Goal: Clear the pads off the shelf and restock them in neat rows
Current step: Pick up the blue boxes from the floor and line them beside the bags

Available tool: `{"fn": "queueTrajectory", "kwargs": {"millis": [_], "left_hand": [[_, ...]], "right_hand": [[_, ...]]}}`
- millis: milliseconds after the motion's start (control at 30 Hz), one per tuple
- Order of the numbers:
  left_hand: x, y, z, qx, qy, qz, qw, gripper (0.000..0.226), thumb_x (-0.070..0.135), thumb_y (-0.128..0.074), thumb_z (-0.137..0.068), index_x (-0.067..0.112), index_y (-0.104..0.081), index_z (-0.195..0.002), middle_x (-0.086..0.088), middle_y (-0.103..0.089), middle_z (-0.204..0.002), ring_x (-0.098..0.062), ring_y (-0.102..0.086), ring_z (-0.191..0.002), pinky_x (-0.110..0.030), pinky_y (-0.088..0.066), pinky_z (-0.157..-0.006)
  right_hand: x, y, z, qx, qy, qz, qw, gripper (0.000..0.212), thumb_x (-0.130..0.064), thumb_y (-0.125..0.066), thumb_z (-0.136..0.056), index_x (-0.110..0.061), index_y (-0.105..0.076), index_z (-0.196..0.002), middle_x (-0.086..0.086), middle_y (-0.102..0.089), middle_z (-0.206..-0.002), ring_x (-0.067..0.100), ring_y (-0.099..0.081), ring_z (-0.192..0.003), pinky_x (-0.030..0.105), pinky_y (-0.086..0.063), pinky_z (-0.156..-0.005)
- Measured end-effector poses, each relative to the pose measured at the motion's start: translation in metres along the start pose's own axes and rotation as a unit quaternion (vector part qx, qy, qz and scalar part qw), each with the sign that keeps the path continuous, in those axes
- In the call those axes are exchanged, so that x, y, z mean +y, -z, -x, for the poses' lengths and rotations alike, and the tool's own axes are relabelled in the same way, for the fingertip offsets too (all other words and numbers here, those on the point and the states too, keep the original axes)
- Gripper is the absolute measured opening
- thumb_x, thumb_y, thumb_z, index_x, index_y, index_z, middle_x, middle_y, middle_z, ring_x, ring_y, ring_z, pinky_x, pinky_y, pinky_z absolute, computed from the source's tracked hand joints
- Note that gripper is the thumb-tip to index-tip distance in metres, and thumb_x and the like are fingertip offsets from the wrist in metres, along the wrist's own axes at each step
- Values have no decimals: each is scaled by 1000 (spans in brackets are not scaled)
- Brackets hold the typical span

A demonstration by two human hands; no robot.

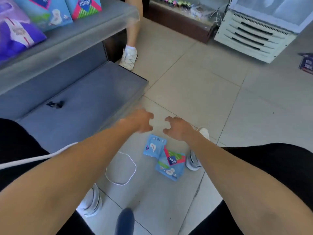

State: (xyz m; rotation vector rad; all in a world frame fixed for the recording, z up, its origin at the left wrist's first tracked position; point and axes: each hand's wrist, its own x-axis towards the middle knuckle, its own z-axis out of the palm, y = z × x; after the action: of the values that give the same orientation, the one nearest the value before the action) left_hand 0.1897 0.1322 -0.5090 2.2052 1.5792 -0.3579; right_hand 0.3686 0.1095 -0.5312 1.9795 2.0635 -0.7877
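Two light-blue pad packs lie on the tiled floor between my feet: a smaller one (154, 145) and a larger one (171, 164) partly over it. My left hand (140, 121) and right hand (176, 128) hang above the floor just beyond the packs, fingers loosely curled, holding nothing. On the upper grey shelf (94, 26) at top left stand blue pad packs (50, 11) and a purple pack (15, 36). The lower grey shelf (81, 106) carries only a small black clip (55, 104).
Another person's leg and white shoe (128, 58) stand past the shelf end. A white cooler (257, 31) is at the far right, a dark display base (177, 19) behind. A white cable (121, 168) loops on the floor. My white shoes (194, 158) flank the packs.
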Motion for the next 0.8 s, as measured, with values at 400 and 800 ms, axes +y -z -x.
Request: {"fn": "queueTrajectory", "kwargs": {"millis": [400,800], "left_hand": [[18,-150,-53,-162,5,110,981,74,51,-64,-81,23,-35,-143,-10,-47,-137,-29,-50,-121,-40,-46,-96],[52,-186,-49,-150,51,284,946,37,21,-65,-89,7,-47,-118,-11,-59,-112,-22,-55,-93,-30,-44,-74]], "right_hand": [[88,-124,-12,-124,-209,-100,965,65,-51,-65,-82,-10,-42,-127,12,-54,-121,28,-56,-103,30,-42,-74],[99,-150,-7,-89,-297,-421,852,34,-20,-73,-79,-11,-57,-108,12,-69,-109,24,-69,-94,40,-60,-80]]}}
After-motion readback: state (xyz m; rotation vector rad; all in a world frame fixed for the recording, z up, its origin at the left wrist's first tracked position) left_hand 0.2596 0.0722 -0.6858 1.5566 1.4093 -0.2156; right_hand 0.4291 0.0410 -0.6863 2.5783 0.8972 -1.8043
